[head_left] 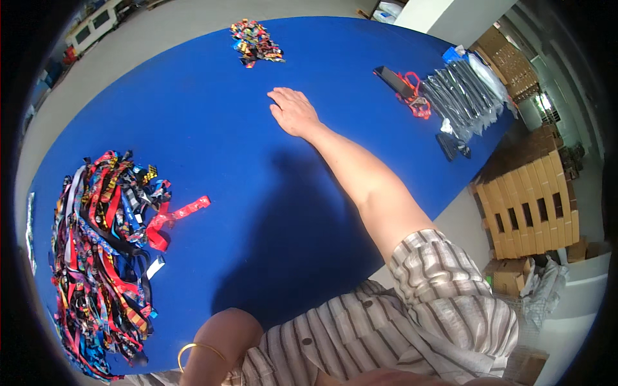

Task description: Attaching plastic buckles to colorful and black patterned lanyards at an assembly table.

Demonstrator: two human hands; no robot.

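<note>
My right hand [293, 112] reaches far over the blue table [212, 116], palm down, with its fingers stretched out and nothing in them. Beyond it lies a small heap of colourful short straps [256, 44], apart from the fingertips. A large pile of long printed lanyards [106, 257] in red, black, blue and yellow covers the left side of the table. One red lanyard [177, 217] sticks out of that pile toward the middle. Of my left arm only the bent part with a gold bangle shows at the lower edge; the left hand is out of the picture.
At the right lie a row of black items in clear plastic bags [463, 96], a black box-like piece [394, 82], a red lanyard [420, 103] and small black pieces [450, 147]. Stacked cardboard [531, 206] stands beyond the table's right edge. A white pillar [444, 19] rises behind.
</note>
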